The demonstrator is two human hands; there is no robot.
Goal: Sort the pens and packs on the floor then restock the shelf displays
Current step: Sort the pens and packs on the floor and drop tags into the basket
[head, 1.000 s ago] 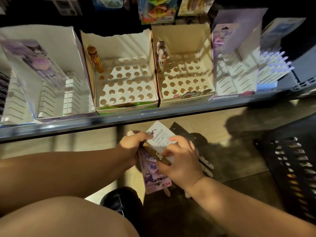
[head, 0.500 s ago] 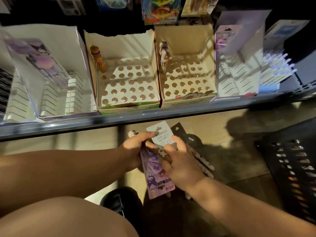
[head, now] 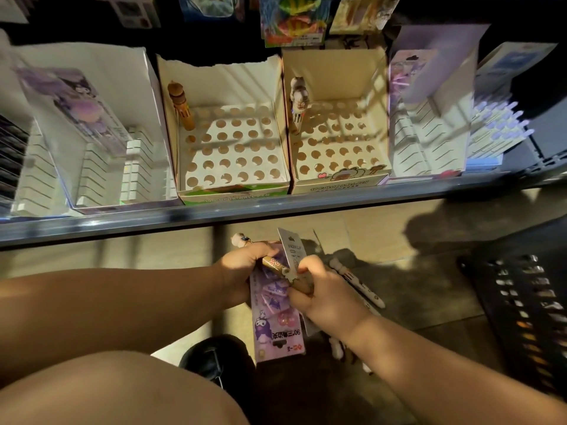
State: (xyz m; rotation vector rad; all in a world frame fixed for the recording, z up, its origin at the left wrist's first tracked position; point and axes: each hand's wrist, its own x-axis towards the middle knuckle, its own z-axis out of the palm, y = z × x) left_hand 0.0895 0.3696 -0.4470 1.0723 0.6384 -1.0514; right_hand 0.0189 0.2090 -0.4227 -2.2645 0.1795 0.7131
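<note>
— Where's the brown pen (head: 277, 265)?
— Between both hands. The left hand (head: 239, 273) curls round its upper end, and the right hand (head: 325, 299) pinches the lower end together with a white card (head: 288, 248).
— And the purple pack (head: 276, 323)?
— Beneath both hands. White pens (head: 360, 282) lie just beyond the right hand.

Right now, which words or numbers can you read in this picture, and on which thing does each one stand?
"BINDER CLIP": white card, pinched by the right hand.
"10 COLOR BALL PEN": front of the cream display box.
"90°" plus Chinese characters, upside down: purple pack.
Green-fronted display box: similar print, too blurred to be sure.
Hanging packs above: too small to read.
</note>
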